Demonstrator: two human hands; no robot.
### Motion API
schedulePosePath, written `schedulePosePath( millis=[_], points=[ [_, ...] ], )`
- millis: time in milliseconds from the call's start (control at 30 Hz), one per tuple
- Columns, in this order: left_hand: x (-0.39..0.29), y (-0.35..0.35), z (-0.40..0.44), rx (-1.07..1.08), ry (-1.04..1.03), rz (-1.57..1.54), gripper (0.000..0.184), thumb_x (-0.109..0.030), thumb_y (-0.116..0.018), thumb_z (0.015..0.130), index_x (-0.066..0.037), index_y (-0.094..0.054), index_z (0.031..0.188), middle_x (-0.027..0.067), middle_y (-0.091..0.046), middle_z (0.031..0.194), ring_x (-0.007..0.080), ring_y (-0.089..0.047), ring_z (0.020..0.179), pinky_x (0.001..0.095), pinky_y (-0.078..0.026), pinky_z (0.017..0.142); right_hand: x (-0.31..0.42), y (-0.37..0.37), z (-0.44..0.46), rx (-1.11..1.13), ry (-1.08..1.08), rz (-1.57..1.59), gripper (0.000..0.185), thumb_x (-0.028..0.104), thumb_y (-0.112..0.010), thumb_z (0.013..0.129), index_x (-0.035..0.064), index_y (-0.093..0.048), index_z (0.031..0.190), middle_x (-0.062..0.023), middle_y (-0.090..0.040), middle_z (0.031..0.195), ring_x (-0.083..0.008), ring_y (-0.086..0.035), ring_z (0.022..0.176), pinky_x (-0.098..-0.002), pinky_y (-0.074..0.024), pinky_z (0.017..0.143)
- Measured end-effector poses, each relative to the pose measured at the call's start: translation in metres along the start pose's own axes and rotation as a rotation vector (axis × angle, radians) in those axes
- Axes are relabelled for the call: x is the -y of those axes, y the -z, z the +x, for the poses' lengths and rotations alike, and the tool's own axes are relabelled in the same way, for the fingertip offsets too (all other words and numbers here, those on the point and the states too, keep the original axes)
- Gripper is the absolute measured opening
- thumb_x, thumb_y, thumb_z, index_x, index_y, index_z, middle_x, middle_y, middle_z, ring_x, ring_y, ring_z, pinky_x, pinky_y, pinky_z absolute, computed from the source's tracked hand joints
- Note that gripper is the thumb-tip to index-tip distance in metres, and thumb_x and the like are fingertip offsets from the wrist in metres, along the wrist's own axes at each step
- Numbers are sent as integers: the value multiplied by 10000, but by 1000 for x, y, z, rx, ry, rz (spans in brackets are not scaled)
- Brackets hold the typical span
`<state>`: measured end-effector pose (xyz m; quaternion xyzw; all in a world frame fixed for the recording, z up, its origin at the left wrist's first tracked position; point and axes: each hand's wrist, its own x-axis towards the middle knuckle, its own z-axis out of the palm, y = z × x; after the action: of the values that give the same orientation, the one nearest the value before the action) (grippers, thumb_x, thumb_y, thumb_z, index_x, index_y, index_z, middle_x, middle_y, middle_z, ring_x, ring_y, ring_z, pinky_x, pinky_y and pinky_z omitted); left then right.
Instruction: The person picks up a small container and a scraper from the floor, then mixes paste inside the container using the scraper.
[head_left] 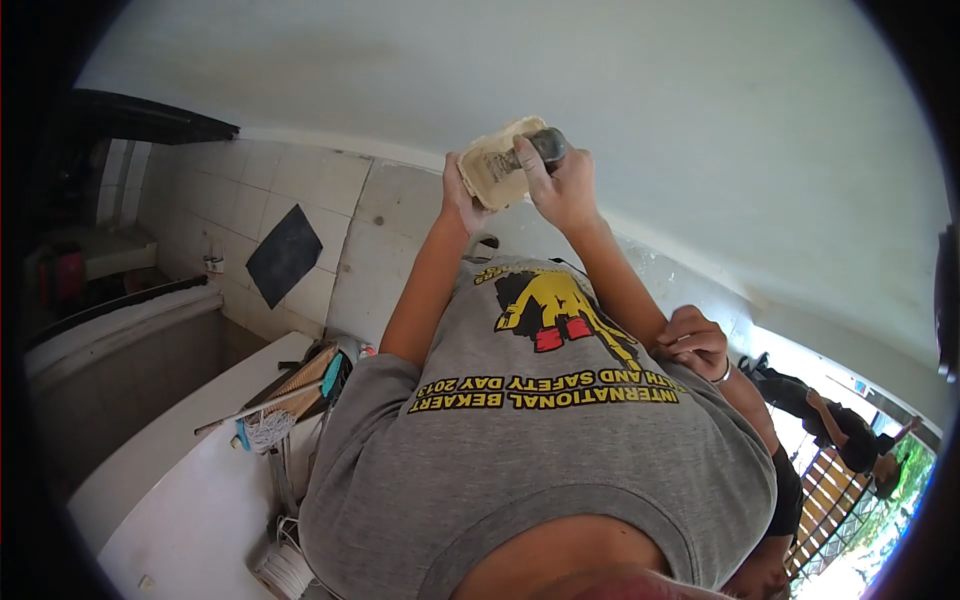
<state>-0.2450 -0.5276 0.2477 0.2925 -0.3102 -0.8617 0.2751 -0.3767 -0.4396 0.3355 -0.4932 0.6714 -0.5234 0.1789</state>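
My left hand point(460, 195) is wrapped around the side of a cream-coloured rectangular tub point(478, 172), held up in front of the wall with its hollow side facing me. The tub looks smeared, and pale dust marks my fingers. My right hand point(566, 190) grips what looks like a putty knife point(547, 146) by its thick dark handle, thumb laid along it. The tool reaches into the tub, and its blade tip cannot be made out.
A pale wall point(700, 130) rises close ahead. Another person's hand point(697, 343) is near my right elbow; a person in dark clothes point(830, 415) stands farther right. On the left are a dark square sheet point(285, 257), a white surface point(170, 500), and string and tools point(270, 430).
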Motion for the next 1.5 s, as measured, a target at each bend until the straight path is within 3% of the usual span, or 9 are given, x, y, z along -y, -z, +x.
schedulePosePath(
  millis=[67, 100, 167, 233, 567, 967, 1067, 1267, 1500],
  points=[
    [8, -10, -9, -43, -234, 146, 630, -574, -244, 943, -170, -621, 1246, 62, -687, 1088, 199, -696, 842, 268, -512, 478, -4, -5, -4, -66, 45, 142, 287, 270, -672, 938, -13, -683, 889, -212, -654, 698, -403, -652, 632, -406, -513, 583],
    [9, -14, -10, -84, -249, 132, 629, -572, -241, 943, -169, -619, 1244, 65, -689, 1071, 200, -693, 815, 270, -496, 450, -4, -4, -3, -20, 31, 87, 295, 269, -675, 946, -20, -688, 887, -182, -642, 668, -313, -591, 600, -385, -490, 562],
    [1, -17, -4, -254, 176, -222, 632, -574, -235, 943, -164, -608, 1246, 76, -687, 1048, 207, -683, 739, 276, -461, 395, -4, 4, -3, 55, -44, -32, 312, 267, -681, 961, -33, -700, 882, -122, -620, 607, -135, -467, 534, -344, -445, 519],
    [11, 6, 1, -76, 201, -203, 629, -573, -243, 945, -157, -596, 1257, 90, -678, 1049, 217, -663, 675, 281, -446, 374, -12, 9, -2, 72, -92, 19, 342, 291, -698, 952, -43, -697, 879, -109, -605, 593, -118, -435, 546, -347, -428, 510],
    [8, 1, 10, 146, 231, -204, 576, -538, -303, 952, -136, -584, 1253, 109, -661, 999, 230, -590, 557, 266, -354, 321, -29, 29, -7, 26, -116, 13, 382, 346, -722, 943, -30, -723, 881, -44, -571, 557, -96, -465, 518, -309, -406, 479],
    [13, 5, 17, 170, 337, -256, 577, -543, -318, 968, -134, -577, 1280, 124, -668, 1068, 253, -590, 567, 263, -350, 337, -30, 29, -18, -102, -235, 247, 420, 369, -703, 963, 7, -656, 755, -1, -552, 563, -93, -566, 533, -268, -459, 495],
    [13, 7, 20, 198, 343, -242, 586, -550, -320, 965, -131, -573, 1287, 130, -668, 1077, 258, -590, 569, 263, -355, 342, -38, 35, -16, -66, -288, 207, 419, 361, -716, 943, -51, -701, 866, -86, -653, 644, -127, -629, 573, -293, -519, 534],
    [18, 5, 24, 236, 340, -198, 650, -560, -231, 939, -134, -559, 1303, 145, -648, 1077, 251, -591, 611, 272, -359, 350, -16, 47, -20, -89, -290, 87, 393, 370, -762, 915, -9, -683, 843, -18, -602, 607, -77, -571, 529, -248, -455, 472],
    [23, 13, 28, 260, 293, -305, 603, -552, -338, 926, -153, -557, 1322, 144, -643, 1142, 231, -582, 648, 270, -357, 362, -55, 42, -21, -330, -113, -67, 437, 348, -814, 870, 5, -669, 1099, -29, -621, 614, -70, -535, 521, -246, -442, 500]
  ],
)
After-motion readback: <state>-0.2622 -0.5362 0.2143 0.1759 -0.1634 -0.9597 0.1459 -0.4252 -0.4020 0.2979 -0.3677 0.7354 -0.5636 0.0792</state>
